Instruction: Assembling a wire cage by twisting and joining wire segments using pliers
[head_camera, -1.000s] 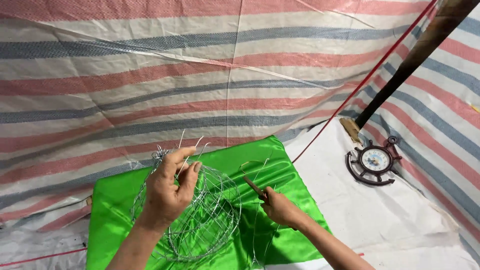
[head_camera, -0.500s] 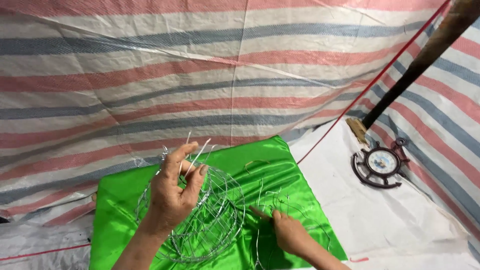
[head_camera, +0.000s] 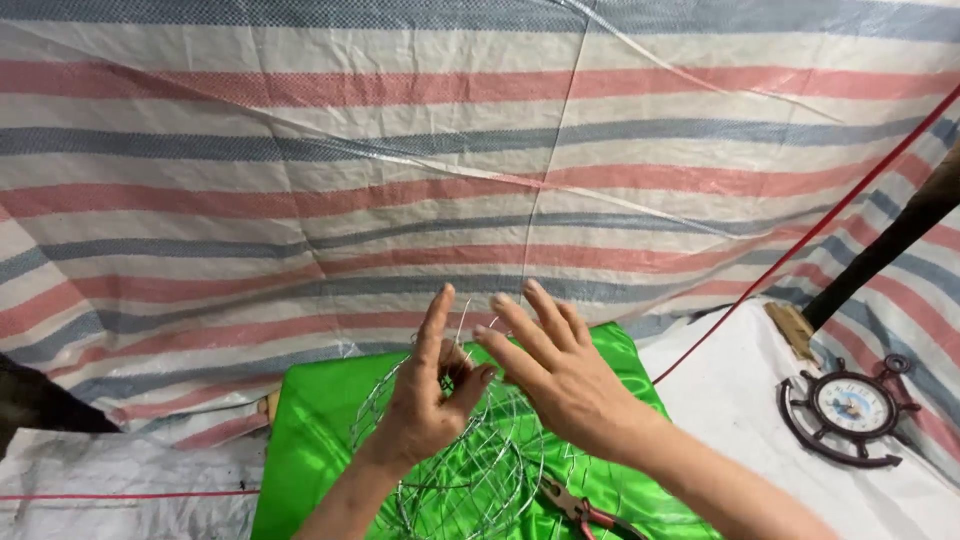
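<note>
A round frame of thin silver wire (head_camera: 478, 478) stands on a shiny green cloth (head_camera: 305, 445). My left hand (head_camera: 428, 400) pinches the wires at the frame's top between thumb and fingers, with the index finger pointing up. My right hand (head_camera: 562, 382) hovers just to its right with its fingers spread, and the fingertips reach the loose wire ends beside my left thumb. It holds nothing. Red-handled pliers (head_camera: 585, 512) lie on the cloth under my right wrist.
A striped red, grey and white tarp (head_camera: 480, 170) fills the background. At the right, a dark ship-wheel clock (head_camera: 850, 408) lies on white sheeting by a dark slanted pole (head_camera: 890, 240). A red string (head_camera: 800, 245) runs diagonally, and another crosses the lower left.
My right hand has left the pliers on the cloth and risen to the top of the wire frame beside my left hand. The view has tilted upward.
</note>
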